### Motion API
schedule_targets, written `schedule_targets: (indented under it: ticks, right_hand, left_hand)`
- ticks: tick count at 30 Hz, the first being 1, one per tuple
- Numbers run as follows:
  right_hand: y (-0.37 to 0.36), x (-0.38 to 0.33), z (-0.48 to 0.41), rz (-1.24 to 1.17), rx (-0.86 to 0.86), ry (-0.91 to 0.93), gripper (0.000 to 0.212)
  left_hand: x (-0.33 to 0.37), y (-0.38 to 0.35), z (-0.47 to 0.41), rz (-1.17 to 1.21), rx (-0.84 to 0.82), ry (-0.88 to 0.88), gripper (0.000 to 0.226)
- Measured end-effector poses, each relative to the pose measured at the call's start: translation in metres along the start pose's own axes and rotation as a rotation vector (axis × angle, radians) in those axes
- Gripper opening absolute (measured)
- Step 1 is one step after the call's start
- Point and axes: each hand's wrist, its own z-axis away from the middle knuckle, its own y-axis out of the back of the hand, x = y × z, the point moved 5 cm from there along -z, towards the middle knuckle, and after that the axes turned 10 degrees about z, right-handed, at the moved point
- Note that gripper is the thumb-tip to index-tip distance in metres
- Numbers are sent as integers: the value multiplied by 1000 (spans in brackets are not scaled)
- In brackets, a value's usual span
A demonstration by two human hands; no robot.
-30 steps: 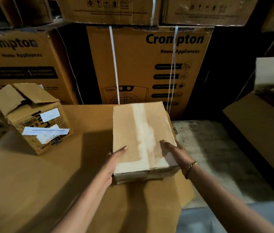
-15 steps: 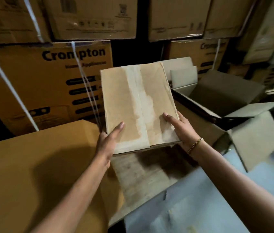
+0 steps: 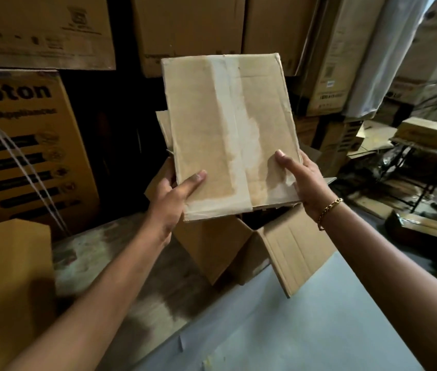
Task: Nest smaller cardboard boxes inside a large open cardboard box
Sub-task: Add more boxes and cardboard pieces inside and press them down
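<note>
Both hands were up and clamped on the small cardboard box [image 3: 232, 135] — the left hand [image 3: 170, 199] closed round its lower left corner, thumb laid flat across the top face, the other fingers [image 3: 167, 171] curled out of sight behind the edge. The right hand [image 3: 305, 180] gripped the lower right corner the same way, thumb pressed on top, palm against the side, a gold chain bracelet [image 3: 328, 211] at the wrist. The box was held in the air, tilted with its taped face toward the camera; a pale strip of tape [image 3: 232, 145] ran down its middle.

Directly beneath the fingers sat the large open box [image 3: 212, 250], flaps splayed — one flap [image 3: 292, 245] hung outward below the right hand, and a dark gap of the opening showed just under the held box's near edge.

Writing: well left of the left hand, a big carton [image 3: 24, 145] read "...pton" in bold dark letters, with blurred lines under it and white straps slanting across. Labels on the stacked cartons [image 3: 329, 76] beyond the right hand were too small to read.

Below the forearms lay bare floor [image 3: 137, 269] and a pale sheet [image 3: 305, 317], open ground around the big box. Far right of the right hand, a cluttered stand [image 3: 423, 145] with more boxes.
</note>
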Motion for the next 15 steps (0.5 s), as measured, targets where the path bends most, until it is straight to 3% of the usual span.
schedule_targets:
  ticks: [4,10,12,14,15]
  right_hand:
    - [39,2,-50,41,-13,5,40]
    - [78,13,-142,89,-81,-23,48]
    - [88,21,-173,118,-90,-51,49]
    - [98,28,-202,144,-109,-84,50]
    - [101,30,-216,166,-127,-104,51]
  left_hand:
    - [-12,-38,-43,-30,-33,-13,68]
    - [-43,-81,-123,-49,-42,18,81]
    - [-55,-94,-147,-34,-9,66,74]
    - [-68,-107,-170,-33,-7,93,52]
    - [-71,-114,-180,-32,-7,104,56]
